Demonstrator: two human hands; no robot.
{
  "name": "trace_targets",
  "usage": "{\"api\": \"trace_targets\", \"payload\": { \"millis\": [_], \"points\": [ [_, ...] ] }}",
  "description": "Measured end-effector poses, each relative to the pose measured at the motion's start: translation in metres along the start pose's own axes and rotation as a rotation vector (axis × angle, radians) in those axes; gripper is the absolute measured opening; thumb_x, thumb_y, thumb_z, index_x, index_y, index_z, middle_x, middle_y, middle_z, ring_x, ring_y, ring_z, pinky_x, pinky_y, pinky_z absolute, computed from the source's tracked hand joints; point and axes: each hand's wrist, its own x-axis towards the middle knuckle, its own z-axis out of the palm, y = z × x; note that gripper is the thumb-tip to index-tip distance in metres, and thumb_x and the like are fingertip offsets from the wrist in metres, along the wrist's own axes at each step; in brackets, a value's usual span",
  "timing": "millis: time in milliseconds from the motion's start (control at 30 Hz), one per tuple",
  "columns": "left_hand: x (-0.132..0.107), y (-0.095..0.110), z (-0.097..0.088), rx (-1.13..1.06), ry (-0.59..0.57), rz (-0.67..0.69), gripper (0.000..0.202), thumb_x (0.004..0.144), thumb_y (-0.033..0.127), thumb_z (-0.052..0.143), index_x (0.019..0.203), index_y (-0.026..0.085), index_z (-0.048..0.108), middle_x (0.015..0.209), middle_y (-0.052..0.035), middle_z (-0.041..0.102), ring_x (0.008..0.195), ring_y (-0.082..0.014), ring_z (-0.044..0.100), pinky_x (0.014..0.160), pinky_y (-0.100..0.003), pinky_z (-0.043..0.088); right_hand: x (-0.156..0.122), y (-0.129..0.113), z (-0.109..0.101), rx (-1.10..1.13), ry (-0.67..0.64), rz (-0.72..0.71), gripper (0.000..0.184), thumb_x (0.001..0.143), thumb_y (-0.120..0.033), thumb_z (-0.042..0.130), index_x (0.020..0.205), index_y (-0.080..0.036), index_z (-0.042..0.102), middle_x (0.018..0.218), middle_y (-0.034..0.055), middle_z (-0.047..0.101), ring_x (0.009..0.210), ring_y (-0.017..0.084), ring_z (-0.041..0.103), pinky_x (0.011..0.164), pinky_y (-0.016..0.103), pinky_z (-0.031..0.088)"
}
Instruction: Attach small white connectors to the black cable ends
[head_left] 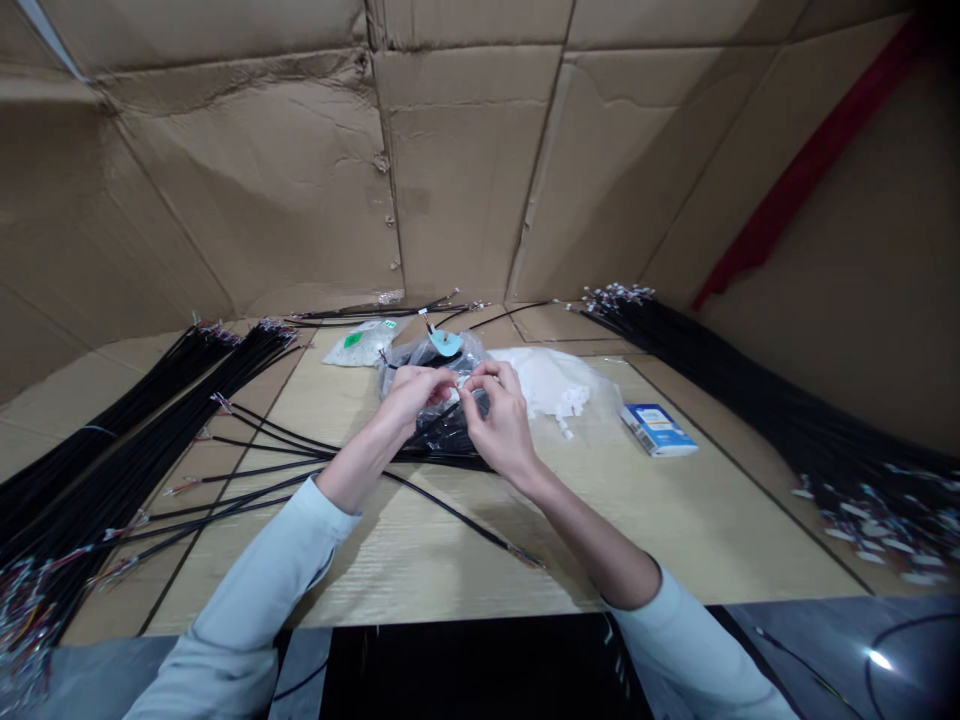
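Both of my hands meet over the middle of the table, fingertips almost touching. My left hand [416, 392] is closed in a pinch on a small white connector [460, 382], partly hidden by the fingers. My right hand [501, 415] pinches thin wires beside it; their exact seating cannot be made out. A black cable [442, 415] runs up from below toward the fingertips. Under the hands lies a grey plastic bag [471, 350], with a light-blue round piece [445, 343] on top. Right of them, a clear bag [540, 375] spills white connectors [571, 402].
Bundles of black cables lie left [150, 470] and right [720, 400]. Several single cables [255, 467] fan out near my left forearm. A blue-and-white box [658, 430] sits right, a bag with a green label [360, 345] behind. Cardboard walls [465, 150] enclose the table's back.
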Motion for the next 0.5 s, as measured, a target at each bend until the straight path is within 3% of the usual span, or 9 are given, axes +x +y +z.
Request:
{"api": "trace_targets", "payload": {
  "millis": [500],
  "points": [
    [0.0013, -0.0024, -0.0003, 0.007, 0.015, 0.023, 0.017, 0.051, 0.026, 0.066, 0.054, 0.01, 0.06, 0.05, -0.0007, 0.051, 0.049, -0.0069, 0.043, 0.051, -0.02, 0.033, 0.0019, 0.0014, 0.0003, 0.026, -0.009, 0.046, 0.008, 0.079, -0.021, 0.048, 0.072, -0.018, 0.052, 0.089, 0.0077, 0.049, 0.089, 0.021, 0.049, 0.083, 0.038, 0.041]
  ]
}}
